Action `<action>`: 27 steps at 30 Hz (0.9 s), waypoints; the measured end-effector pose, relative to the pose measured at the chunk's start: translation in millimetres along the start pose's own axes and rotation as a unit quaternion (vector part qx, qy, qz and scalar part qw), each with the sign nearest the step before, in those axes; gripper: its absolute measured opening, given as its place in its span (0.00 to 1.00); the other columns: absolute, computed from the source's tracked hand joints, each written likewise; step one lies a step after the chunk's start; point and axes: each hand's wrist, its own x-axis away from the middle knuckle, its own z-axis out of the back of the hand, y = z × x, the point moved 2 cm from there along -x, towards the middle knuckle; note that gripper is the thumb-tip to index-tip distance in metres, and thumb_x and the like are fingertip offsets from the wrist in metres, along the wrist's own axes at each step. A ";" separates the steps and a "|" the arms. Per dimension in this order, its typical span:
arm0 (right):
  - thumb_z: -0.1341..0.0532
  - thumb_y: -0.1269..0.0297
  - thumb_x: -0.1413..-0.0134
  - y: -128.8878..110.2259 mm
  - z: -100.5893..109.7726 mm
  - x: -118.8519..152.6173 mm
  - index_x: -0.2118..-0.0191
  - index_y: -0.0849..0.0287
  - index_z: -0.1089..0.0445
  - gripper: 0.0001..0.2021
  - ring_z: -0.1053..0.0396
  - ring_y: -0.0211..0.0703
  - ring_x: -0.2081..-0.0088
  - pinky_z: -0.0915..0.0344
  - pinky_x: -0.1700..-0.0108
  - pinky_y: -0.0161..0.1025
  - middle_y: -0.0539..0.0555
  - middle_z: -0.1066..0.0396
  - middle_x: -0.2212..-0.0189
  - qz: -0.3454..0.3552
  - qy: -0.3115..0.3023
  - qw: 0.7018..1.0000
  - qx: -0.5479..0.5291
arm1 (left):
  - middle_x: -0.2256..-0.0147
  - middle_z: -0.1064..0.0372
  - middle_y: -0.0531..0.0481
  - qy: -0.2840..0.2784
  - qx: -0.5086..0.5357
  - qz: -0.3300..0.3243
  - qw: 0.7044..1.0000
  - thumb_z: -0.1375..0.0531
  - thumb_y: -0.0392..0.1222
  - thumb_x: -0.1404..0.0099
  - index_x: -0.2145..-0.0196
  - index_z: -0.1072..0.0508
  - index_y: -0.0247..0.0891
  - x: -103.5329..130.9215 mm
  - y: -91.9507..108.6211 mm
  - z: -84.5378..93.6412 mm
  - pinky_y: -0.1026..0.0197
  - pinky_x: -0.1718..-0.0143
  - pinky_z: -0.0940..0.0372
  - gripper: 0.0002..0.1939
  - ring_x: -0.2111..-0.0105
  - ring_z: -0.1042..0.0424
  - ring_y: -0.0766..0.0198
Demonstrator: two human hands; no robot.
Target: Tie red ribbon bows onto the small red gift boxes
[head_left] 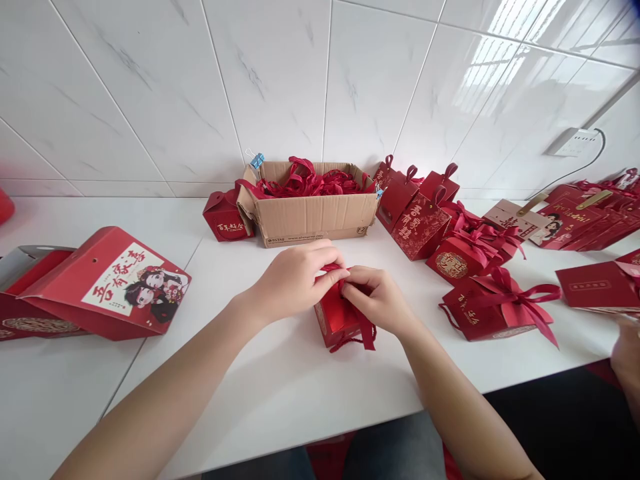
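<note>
A small red gift box [334, 321] stands on the white table right in front of me, with a red ribbon [369, 328] at its top and a twisted cord handle hanging on its near side. My left hand [300, 272] is closed over the top from the left, thumb and fingers pinching the ribbon. From the right, my right hand [375, 293] also pinches the ribbon, its fingers curled close to the left fingertips. The knot or loop between the hands is mostly hidden by my fingers.
Behind the box, a cardboard carton [315, 217] holds many red ribbons [320, 181]. One red box [227, 217] touches its left side. Larger red boxes [130, 287] lie at left. Several finished-looking boxes with bows [500, 307] stand at right, near another person's hand [627, 350].
</note>
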 end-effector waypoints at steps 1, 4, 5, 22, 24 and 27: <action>0.47 0.72 0.48 -1.3 -0.6 0.4 0.75 0.57 0.29 0.11 0.41 0.37 0.74 0.43 0.72 0.36 0.49 0.35 0.77 0.012 -0.011 1.000 0.002 | 0.67 0.30 0.51 0.012 0.007 0.002 1.000 0.46 0.41 0.34 0.68 0.29 0.39 -1.0 -1.5 -2.0 0.62 0.68 0.41 0.08 0.68 0.33 0.64; 0.46 0.71 0.47 -5.1 -2.4 1.4 0.77 0.58 0.33 0.10 0.43 0.36 0.75 0.44 0.72 0.36 0.49 0.38 0.77 0.029 -0.036 0.999 0.002 | 0.68 0.31 0.52 0.037 0.021 0.018 0.999 0.45 0.42 0.35 0.70 0.30 0.39 -3.0 -5.4 -6.9 0.63 0.70 0.42 0.08 0.68 0.33 0.65; 0.45 0.70 0.46 -6.0 -2.8 1.6 0.77 0.58 0.34 0.10 0.43 0.36 0.75 0.44 0.72 0.37 0.49 0.37 0.77 0.031 -0.037 0.999 0.001 | 0.69 0.31 0.52 0.040 0.024 0.026 0.999 0.45 0.43 0.35 0.71 0.30 0.39 -3.4 -6.4 -8.6 0.63 0.70 0.42 0.09 0.69 0.34 0.65; 0.41 0.52 0.45 1.6 -0.3 2.2 0.77 0.60 0.32 0.18 0.39 0.36 0.73 0.40 0.70 0.35 0.50 0.36 0.75 -0.067 0.023 0.987 -0.144 | 0.72 0.28 0.53 -0.025 0.144 0.138 0.980 0.37 0.56 0.44 0.68 0.27 0.40 -0.1 -10.1 -0.2 0.64 0.77 0.39 0.16 0.76 0.34 0.67; 0.39 0.52 0.46 3.1 -1.4 2.1 0.75 0.60 0.30 0.16 0.36 0.36 0.72 0.37 0.69 0.35 0.50 0.33 0.75 -0.080 0.025 0.983 -0.165 | 0.71 0.26 0.52 -0.021 0.163 0.144 0.976 0.37 0.53 0.43 0.68 0.25 0.41 -1.4 -13.2 -1.7 0.63 0.73 0.36 0.13 0.74 0.31 0.65; 0.36 0.54 0.49 5.9 -3.0 2.0 0.63 0.57 0.31 0.13 0.31 0.37 0.72 0.32 0.64 0.37 0.49 0.29 0.74 -0.097 0.040 0.966 -0.238 | 0.69 0.24 0.51 0.007 0.174 0.146 0.974 0.38 0.48 0.42 0.69 0.23 0.41 -2.4 -17.5 -1.4 0.61 0.67 0.33 0.09 0.70 0.28 0.63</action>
